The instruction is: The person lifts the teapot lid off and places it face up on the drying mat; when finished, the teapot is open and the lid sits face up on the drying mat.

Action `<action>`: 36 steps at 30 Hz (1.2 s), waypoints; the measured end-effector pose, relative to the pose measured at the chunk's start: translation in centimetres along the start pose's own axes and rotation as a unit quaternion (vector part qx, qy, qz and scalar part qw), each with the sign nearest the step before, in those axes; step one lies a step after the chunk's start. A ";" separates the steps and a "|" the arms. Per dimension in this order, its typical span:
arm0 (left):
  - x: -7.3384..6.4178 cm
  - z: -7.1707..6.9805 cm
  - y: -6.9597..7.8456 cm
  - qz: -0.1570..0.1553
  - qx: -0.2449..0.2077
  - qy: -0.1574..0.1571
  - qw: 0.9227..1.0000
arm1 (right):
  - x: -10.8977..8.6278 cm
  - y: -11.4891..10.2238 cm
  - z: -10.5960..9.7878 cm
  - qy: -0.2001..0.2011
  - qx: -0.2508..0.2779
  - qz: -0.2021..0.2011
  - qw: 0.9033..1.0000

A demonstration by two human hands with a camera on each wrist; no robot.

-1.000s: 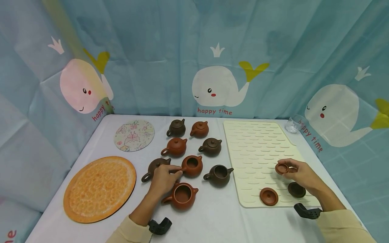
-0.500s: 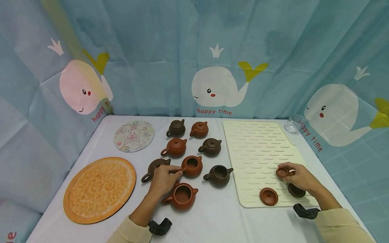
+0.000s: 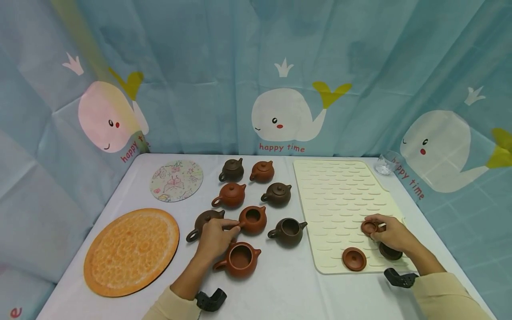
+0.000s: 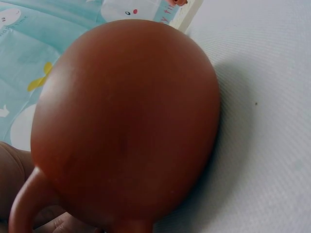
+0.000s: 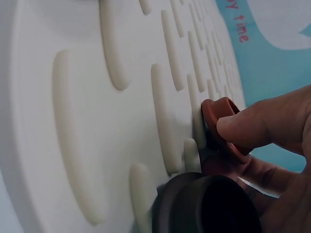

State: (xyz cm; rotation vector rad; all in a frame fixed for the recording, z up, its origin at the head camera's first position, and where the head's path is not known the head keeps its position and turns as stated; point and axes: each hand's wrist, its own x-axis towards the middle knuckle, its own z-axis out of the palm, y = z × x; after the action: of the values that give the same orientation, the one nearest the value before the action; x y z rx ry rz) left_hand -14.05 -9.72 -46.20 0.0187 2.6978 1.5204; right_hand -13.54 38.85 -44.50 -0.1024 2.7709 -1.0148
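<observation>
My left hand (image 3: pixel 217 238) pinches the handle of an open red-brown teapot (image 3: pixel 258 224) in the head view. Just in front of that hand stands another lidless red-brown teapot (image 3: pixel 242 272); its rounded body (image 4: pixel 126 116) fills much of the left wrist view. Over the cream mat, my right hand (image 3: pixel 394 233) holds a small red-brown lid (image 3: pixel 369 228), hollow side up, between thumb and fingers. In the right wrist view this lid (image 5: pixel 221 114) is close to the mat; contact cannot be told. A dark lid (image 3: pixel 390 252) lies under the hand, and a red-brown lid (image 3: pixel 354 259) to its left.
Several lidded teapots, among them a red one (image 3: pixel 232 195) and a brown one (image 3: pixel 278 194), stand behind. A lidless dark teapot (image 3: pixel 290 232) stands by the ridged mat (image 3: pixel 332 200). Two round mats, orange (image 3: pixel 132 253) and floral (image 3: pixel 176 180), lie left. A glass (image 3: pixel 387 163) is back right.
My right hand has come slightly down and nearer with the red-brown lid, then a little left, now partly over the dark lid. The left hand stays on the teapot's handle.
</observation>
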 end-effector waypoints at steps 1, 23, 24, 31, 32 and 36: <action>0.0 0.0 0.0 0.000 -0.001 -0.001 1.000 | 0.0 -0.1 0.0 0.000 0.000 -0.001 1.000; -0.7 -1.8 1.7 0.004 0.002 0.017 1.000 | -1.7 -3.3 -2.6 0.078 -0.032 -0.039 0.996; -0.7 -2.0 1.9 0.009 -0.002 0.021 1.000 | -1.8 -3.6 -2.6 0.083 -0.027 -0.044 0.995; -1.6 -4.1 3.2 0.061 -0.057 0.041 0.996 | -2.4 -5.7 -2.4 0.110 0.006 -0.078 0.991; -1.7 -4.4 3.4 0.072 -0.068 0.042 0.994 | -2.5 -5.9 -2.3 0.113 0.011 -0.082 0.990; -2.3 -5.4 3.7 0.120 -0.099 0.057 0.986 | -2.5 -6.7 -1.8 0.117 0.039 -0.103 0.987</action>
State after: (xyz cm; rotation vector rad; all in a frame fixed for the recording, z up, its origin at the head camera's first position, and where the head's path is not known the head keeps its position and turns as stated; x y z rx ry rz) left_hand -12.04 -12.53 -40.16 0.2673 2.6966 1.9085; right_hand -11.47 35.15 -38.43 -0.2795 2.9732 -1.2603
